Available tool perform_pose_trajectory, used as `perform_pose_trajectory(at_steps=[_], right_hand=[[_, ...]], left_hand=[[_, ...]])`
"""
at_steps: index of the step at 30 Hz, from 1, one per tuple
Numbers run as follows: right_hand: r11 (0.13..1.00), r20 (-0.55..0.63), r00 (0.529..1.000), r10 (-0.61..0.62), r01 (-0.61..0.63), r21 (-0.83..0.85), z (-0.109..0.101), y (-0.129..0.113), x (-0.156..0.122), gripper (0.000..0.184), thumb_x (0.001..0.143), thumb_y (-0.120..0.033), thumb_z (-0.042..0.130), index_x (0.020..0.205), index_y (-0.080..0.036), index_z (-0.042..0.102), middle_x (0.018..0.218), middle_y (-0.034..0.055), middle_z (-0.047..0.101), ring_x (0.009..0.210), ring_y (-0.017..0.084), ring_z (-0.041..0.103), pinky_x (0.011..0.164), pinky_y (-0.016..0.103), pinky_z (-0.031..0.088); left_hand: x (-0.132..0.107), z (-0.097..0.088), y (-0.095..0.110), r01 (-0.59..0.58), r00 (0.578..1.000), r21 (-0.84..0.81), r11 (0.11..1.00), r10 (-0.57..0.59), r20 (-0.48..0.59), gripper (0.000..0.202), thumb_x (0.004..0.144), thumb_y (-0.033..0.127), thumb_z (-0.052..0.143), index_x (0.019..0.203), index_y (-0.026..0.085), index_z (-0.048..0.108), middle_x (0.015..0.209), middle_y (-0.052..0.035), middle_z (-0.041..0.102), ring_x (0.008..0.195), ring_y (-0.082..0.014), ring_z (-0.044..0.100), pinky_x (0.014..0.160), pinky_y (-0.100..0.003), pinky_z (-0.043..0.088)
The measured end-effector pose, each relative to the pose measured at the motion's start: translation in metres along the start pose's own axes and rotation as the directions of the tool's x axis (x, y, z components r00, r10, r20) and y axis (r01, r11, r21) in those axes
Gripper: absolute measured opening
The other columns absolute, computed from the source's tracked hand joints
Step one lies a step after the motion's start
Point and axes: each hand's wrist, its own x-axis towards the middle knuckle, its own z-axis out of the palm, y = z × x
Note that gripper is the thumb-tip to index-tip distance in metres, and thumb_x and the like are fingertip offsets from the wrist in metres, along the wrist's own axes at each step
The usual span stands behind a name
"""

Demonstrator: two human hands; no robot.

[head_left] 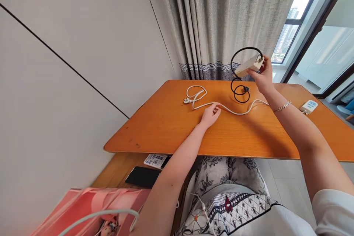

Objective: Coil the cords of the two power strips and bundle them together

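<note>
Up above the table's far right part, my right hand is closed round the end of a white power strip, tilted in the air. Its black cord loops down from that end to a coil and a black plug near the tabletop. My left hand rests on the table with its fingers curled in, against a white power cord; whether they grip it is hidden. That cord runs from a white plug on the left towards a small white multi-socket on the right, passing behind my right forearm.
The orange wooden table meets a pale wall on its left. A grey curtain hangs behind it. Below the near edge lie a dark phone and a pink bag with a pale cable over it.
</note>
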Motion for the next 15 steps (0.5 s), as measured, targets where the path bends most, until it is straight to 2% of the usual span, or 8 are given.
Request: perform_pose_trajectory(at_steps=[4,7,10,13,15], right_hand=[[0.988,0.024,0.996,-0.091,0.088,0.124,0.011,-0.044,-0.015,0.070,0.082,-0.055,0.070,0.141,-0.039,0.035,0.130,0.0035,0.054,0.123,0.025,0.058,0.106,0.045,0.051],[0.989,0.050,0.996,-0.076,0.069,0.131,0.011,-0.076,-0.031,0.073,0.084,-0.057,0.068,0.145,-0.039,0.031,0.134,0.0041,0.053,0.128,0.026,0.056,0.107,0.051,0.051],[0.988,0.071,0.995,-0.068,0.058,0.143,0.008,-0.103,-0.045,0.075,0.085,-0.059,0.067,0.147,-0.042,0.028,0.136,0.0035,0.051,0.132,0.027,0.054,0.107,0.053,0.051],[0.981,0.076,0.994,-0.081,0.066,0.182,0.003,-0.121,-0.056,0.076,0.084,-0.059,0.068,0.147,-0.043,0.029,0.137,0.0035,0.051,0.133,0.028,0.053,0.106,0.054,0.052],[0.981,0.060,0.995,-0.082,0.070,0.183,-0.003,-0.125,-0.062,0.076,0.083,-0.060,0.070,0.146,-0.044,0.030,0.137,0.0036,0.051,0.132,0.029,0.054,0.105,0.055,0.053]], left_hand=[[-0.004,0.002,0.007,-0.066,0.992,0.012,0.998,0.064,0.108,0.033,0.084,0.027,0.062,0.114,0.022,0.074,0.090,-0.0037,0.071,0.065,-0.0118,0.056,0.063,-0.025,0.047],[-0.010,0.012,0.018,-0.083,0.971,-0.024,0.996,0.086,0.221,0.035,0.084,0.028,0.063,0.117,0.023,0.075,0.095,-0.0051,0.074,0.065,-0.0121,0.056,0.064,-0.026,0.046],[-0.013,0.033,0.028,-0.052,0.929,-0.106,0.993,0.087,0.361,0.044,0.084,0.029,0.064,0.128,0.028,0.070,0.107,-0.0056,0.075,0.063,-0.0104,0.055,0.064,-0.026,0.047],[-0.008,0.057,0.035,0.016,0.869,-0.218,0.976,0.094,0.485,0.063,0.080,0.032,0.071,0.141,0.032,0.060,0.136,-0.0095,0.067,0.070,-0.0119,0.064,0.066,-0.027,0.051],[0.002,0.069,0.036,0.074,0.872,-0.288,0.955,0.078,0.484,0.073,0.076,0.032,0.076,0.146,0.031,0.056,0.146,-0.0121,0.059,0.085,-0.0189,0.071,0.072,-0.030,0.055]])
